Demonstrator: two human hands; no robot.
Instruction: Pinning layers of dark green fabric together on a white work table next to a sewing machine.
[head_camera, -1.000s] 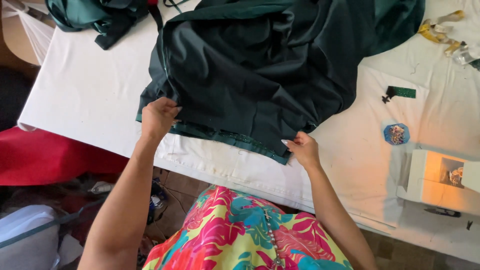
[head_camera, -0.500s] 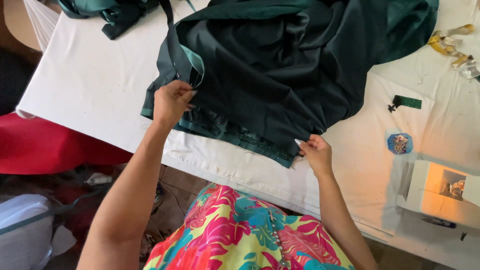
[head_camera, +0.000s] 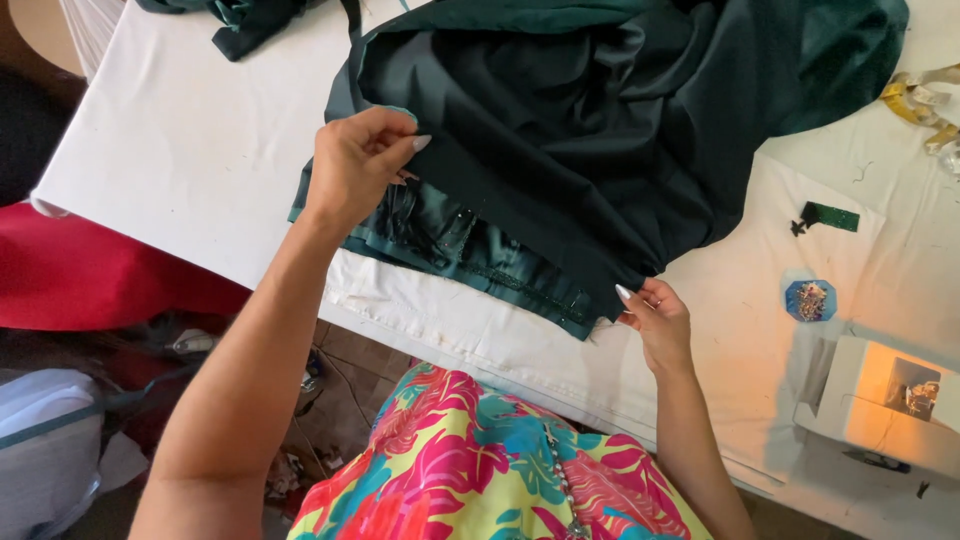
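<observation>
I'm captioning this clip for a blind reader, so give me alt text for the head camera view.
Seen from above, a person's left hand lifts the edge of a dark green garment while the right hand pinches its lower corner, on a white table. A small blue pin dish and a sewing machine sit to the right.

The dark green cloth (head_camera: 600, 130) has a smooth, faintly satiny sheen on its folds; its hem (head_camera: 480, 265) looks ribbed and stitched, with a shinier lining beneath; the table cover (head_camera: 190, 150) is matt white fabric, slightly creased; the dress (head_camera: 480, 470) is a bright, smooth printed cloth; the sewing machine (head_camera: 880, 400) is glossy white plastic; the measuring tape (head_camera: 915, 100) looks like limp yellow vinyl.
</observation>
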